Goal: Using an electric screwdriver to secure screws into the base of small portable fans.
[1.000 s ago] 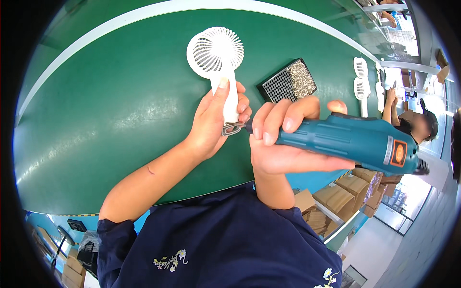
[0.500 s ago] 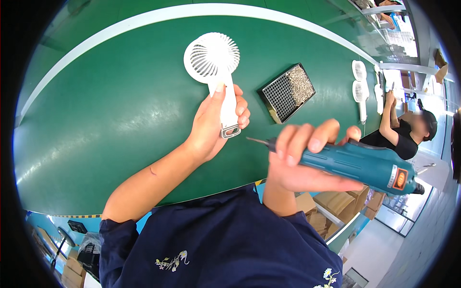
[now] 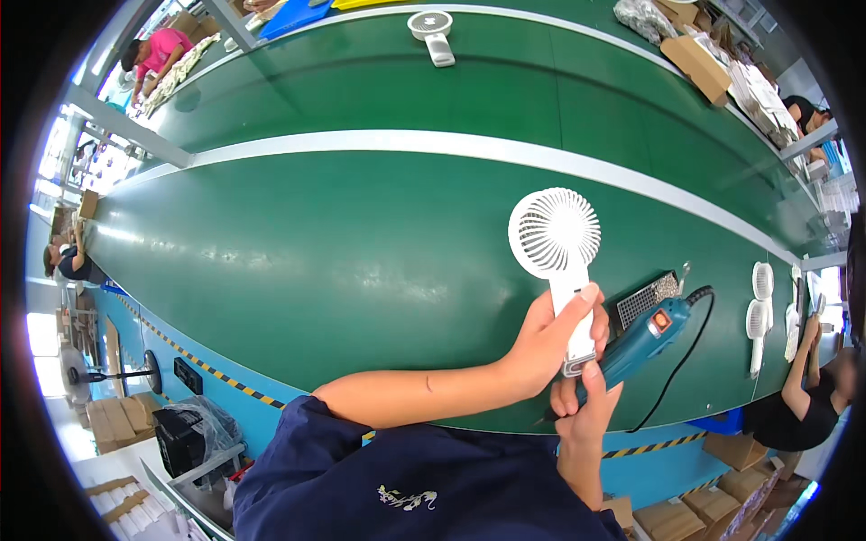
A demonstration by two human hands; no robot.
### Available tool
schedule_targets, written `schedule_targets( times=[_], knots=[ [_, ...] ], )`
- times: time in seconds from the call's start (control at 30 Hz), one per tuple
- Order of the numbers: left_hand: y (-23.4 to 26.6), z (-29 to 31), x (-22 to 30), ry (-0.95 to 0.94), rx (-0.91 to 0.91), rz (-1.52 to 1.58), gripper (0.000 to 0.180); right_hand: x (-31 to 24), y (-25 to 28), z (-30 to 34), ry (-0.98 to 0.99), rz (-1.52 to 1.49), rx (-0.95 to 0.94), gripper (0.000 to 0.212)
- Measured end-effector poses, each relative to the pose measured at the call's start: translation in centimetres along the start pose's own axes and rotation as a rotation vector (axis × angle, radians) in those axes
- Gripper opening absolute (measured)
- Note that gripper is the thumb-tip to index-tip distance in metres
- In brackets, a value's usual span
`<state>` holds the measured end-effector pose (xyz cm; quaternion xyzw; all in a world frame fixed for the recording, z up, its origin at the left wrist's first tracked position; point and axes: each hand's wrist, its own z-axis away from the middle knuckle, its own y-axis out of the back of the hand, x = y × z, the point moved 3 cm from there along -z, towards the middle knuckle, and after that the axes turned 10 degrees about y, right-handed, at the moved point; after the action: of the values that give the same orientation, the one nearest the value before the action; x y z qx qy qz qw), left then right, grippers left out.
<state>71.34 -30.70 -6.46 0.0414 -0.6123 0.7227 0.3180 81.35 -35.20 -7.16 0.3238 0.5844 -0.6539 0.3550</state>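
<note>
My left hand (image 3: 552, 335) is closed round the handle of a white handheld fan (image 3: 552, 234), its round slatted head pointing away from me. In my right hand (image 3: 586, 408) is a teal electric screwdriver (image 3: 642, 344), slanted with its back end up to the right and its thin bit down to the left. The right fingers are right by the metal loop at the fan handle's lower end; whether they touch it I cannot tell. Behind the screwdriver, a black tray (image 3: 640, 305) of small screws is partly hidden.
A black cord (image 3: 690, 356) runs from the screwdriver over the green table (image 3: 361, 243). More white fans (image 3: 756, 320) lie at the right, near a co-worker (image 3: 803, 406). Across a white rail (image 3: 406, 142) lies another fan (image 3: 437, 45). A cardboard box (image 3: 695, 68) stands far right.
The view has swung left and up. My right hand has come in to the fan's lower end, and the screwdriver has turned from pointing left to pointing down-left. My left hand still holds the fan.
</note>
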Motion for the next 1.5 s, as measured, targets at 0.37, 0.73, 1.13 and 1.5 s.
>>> schedule_targets(
  times=[0.37,0.73,1.13,1.5],
  knots=[
    [-0.9,0.2,1.6,-0.114,0.121,-0.182,0.027,1.3,-2.3,0.3,-0.053,-0.108,0.064,0.03],
    [-1.2,0.1,3.9,0.018,0.139,-0.065,0.027,0.7,-2.7,1.8,0.177,-0.135,0.026,0.012],
    [-0.7,-0.4,3.9,-0.043,0.2,-0.101,0.031,0.9,-2.2,1.5,0.046,0.027,0.071,0.009],
    [-2.6,-1.1,2.5,-0.044,0.17,-0.234,0.03,0.8,-0.1,2.2,0.072,0.057,0.01,0.011]
  ],
)
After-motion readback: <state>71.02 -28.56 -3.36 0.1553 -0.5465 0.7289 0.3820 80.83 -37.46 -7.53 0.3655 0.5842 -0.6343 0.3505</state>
